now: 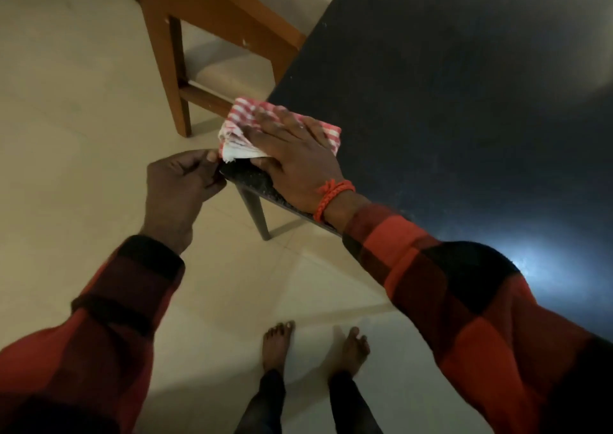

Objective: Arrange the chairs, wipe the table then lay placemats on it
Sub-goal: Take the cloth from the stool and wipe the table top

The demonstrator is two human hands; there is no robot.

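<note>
A folded red-and-white checked cloth lies on the near left corner of the dark speckled table. My right hand presses flat on the cloth, fingers spread, thumb hooked under its frayed white edge. My left hand is cupped just off the table's corner, below the cloth's edge, fingers curled and thumb touching the corner. A wooden chair with a pale seat stands at the table's left side, tucked partly under it.
The floor is pale tile. A dark table leg drops from the near corner. My bare feet stand close to the table's near edge. A bright light glare sits on the tabletop at the right.
</note>
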